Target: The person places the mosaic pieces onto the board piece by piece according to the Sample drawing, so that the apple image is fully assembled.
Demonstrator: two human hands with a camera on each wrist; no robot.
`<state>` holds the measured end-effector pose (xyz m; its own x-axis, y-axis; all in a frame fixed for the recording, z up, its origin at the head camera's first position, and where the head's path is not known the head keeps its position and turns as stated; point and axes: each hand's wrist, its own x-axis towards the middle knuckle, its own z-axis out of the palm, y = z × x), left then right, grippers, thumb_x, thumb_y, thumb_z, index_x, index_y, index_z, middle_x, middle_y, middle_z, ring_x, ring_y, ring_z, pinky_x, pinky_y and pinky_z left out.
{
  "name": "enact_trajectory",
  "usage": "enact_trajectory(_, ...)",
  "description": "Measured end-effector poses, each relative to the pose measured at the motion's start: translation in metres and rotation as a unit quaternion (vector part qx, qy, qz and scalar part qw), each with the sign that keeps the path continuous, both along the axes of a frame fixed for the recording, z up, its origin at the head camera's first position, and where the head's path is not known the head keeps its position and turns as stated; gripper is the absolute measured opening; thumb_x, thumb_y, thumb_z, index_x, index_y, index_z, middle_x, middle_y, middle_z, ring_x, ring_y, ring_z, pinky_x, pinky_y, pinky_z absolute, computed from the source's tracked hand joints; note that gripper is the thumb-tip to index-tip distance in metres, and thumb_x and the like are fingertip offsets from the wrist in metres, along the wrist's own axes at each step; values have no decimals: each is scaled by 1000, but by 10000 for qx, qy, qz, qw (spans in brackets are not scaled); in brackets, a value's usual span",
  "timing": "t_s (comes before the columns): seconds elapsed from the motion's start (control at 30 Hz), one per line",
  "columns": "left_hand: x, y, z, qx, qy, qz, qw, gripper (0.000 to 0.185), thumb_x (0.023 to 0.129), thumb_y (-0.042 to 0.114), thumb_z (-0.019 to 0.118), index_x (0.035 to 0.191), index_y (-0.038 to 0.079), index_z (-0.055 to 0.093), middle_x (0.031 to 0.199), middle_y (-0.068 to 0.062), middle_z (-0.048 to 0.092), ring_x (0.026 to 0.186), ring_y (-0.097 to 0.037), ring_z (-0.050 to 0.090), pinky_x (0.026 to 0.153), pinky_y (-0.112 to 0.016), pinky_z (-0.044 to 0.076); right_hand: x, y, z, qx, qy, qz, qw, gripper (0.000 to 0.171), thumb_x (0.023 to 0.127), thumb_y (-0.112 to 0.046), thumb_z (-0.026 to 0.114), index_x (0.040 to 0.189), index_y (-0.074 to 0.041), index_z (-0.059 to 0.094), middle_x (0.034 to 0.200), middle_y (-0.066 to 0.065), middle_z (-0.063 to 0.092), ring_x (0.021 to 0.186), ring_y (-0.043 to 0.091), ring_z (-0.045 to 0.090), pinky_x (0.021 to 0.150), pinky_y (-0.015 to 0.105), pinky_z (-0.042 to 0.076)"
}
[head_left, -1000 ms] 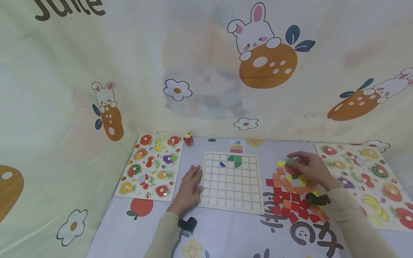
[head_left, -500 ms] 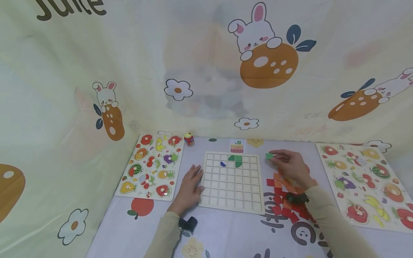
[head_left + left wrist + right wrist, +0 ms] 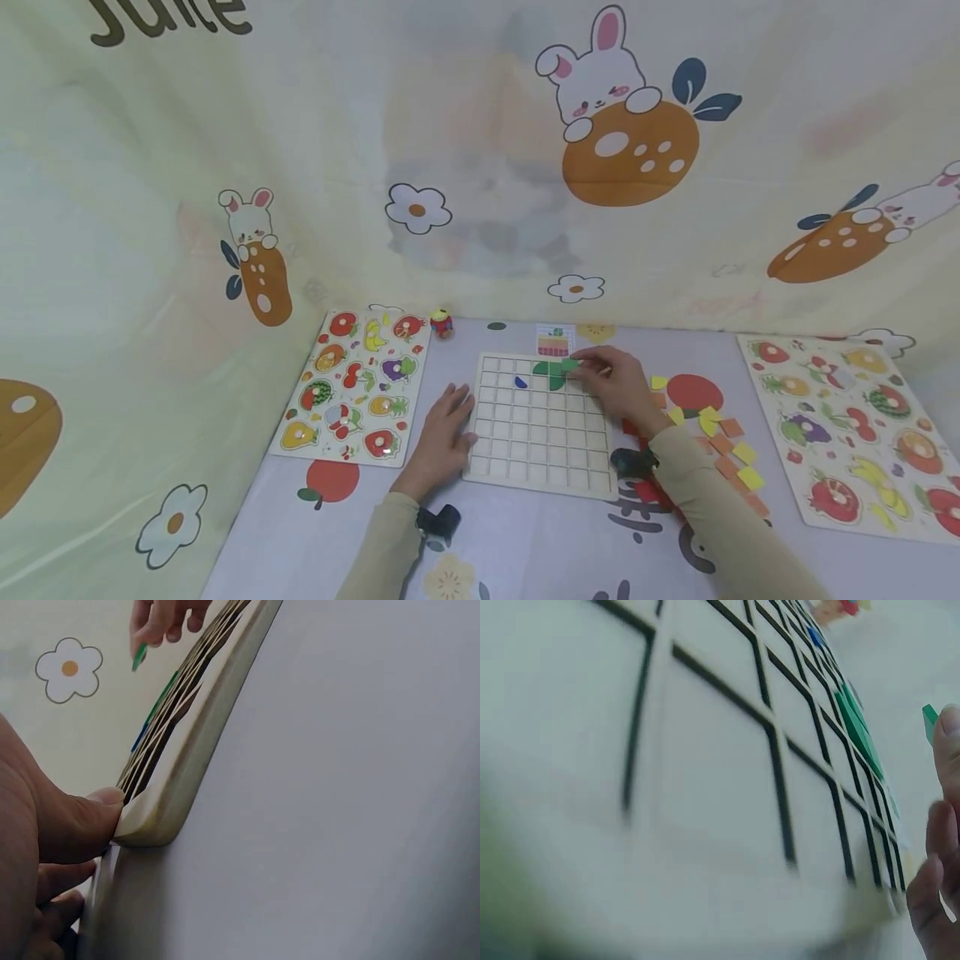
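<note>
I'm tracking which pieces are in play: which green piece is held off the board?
The green piece pinched in the right hand: it is raised clear of the board, while the laid green pieces rest on it.

Flat, muted light covers my desk in the head view, its source not visible, and the patterned cloth looks palest at the far left. Tiny white glints dot the left fruit board. My left wrist's view is greyer: my left hand is shaded, soft shadow lies under the grid board, and my right hand and the green piece look slightly fuzzy. In my right wrist's view, the board's nearest edge melts into blur, greenish at lower left, while its farther lines look crisper but curved.
</note>
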<state>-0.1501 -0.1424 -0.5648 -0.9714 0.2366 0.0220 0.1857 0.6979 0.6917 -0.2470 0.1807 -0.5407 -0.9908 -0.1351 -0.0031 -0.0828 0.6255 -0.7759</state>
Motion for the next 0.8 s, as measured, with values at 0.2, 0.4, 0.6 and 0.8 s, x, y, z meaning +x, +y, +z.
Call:
enact_trajectory(0.2,0,0,2,1,-34,24,10000,62,101,12,65,159,2,46,175,-7,31,166,-31,15,136,-56,18,-1,-18,-3,-154,130,291,9994,28,96,-23,80,123,-17,76,108,5,67,95,23,56,78,30,49)
enact_trajectory(0.4,0,0,2,-84,-54,23,9999,62,102,13,64,159,3,45,175,-7,30,166,-30,15,136,-55,18,-3,-31,-10,-111,-128,218,9996,28,90,-27,86,117,-20,79,99,2,65,92,22,54,74,31,46)
enact_trajectory(0.6,1,1,4,-46,-138,42,9999,62,101,12,65,159,3,45,176,-7,30,167,-30,14,136,-55,17,-2,-35,-12,-94,49,512,9986,29,86,-25,90,113,-17,82,94,2,65,85,21,53,69,28,45)
enact_trajectory(0.8,1,1,3,-73,-28,38,10000,61,100,10,65,158,1,46,175,-9,32,166,-32,16,135,-57,18,-1,-39,-12,-2,187,618,9979,29,85,-25,91,112,-17,83,92,1,65,82,19,52,67,26,45)
